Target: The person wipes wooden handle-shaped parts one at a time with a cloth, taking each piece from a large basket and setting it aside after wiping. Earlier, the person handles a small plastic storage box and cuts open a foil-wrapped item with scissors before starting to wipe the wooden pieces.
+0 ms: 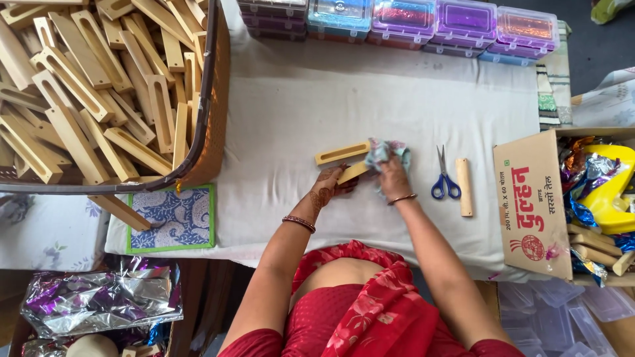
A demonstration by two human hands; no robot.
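My left hand (334,184) grips a slotted wooden piece (353,172) on the white cloth-covered table (297,112). My right hand (393,175) presses a crumpled pale blue-green cloth (387,151) against that piece. A second slotted wooden piece (342,153) lies flat just behind my left hand. Blue-handled scissors (444,177) and a plain wooden block (465,186) lie to the right of my right hand.
A large basket (211,99) at the left holds several slotted wooden pieces. Coloured plastic boxes (403,20) line the far edge. A blue patterned board (173,219) sits front left. A cardboard box flap (532,205) and shiny wrappers (582,165) are on the right; foil wrap (99,297) lower left.
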